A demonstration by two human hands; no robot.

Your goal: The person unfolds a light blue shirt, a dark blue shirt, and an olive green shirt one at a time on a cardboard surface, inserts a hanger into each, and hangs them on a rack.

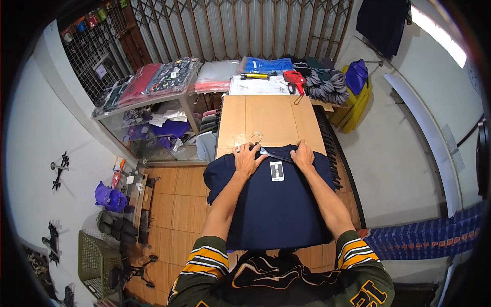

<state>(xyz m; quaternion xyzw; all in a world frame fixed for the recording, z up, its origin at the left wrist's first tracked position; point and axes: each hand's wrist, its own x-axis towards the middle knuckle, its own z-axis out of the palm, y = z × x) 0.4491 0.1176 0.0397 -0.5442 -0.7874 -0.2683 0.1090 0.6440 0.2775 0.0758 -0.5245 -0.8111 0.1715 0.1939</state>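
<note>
A dark navy T-shirt (276,210) lies spread on a cardboard-topped table, its collar facing away from me. A clothes hanger (257,136) is inside it, with the metal hook sticking out beyond the neckline and part of the hanger's bar showing in the neck opening. My left hand (247,160) is closed on the collar's left side beside the hook, thumb reaching into the neck. On the collar's right side, my right hand (303,155) grips the fabric with curled fingers. A black-and-white tag (276,171) lies on the shirt just below the neckline.
Cardboard (271,117) covers the table beyond the shirt. At its far end are a red tagging-gun-like tool (294,78), a yellow-and-black tool (254,76) and bagged garments (268,65). A glass display case (153,128) stands left. Hanger ends line the table's right side.
</note>
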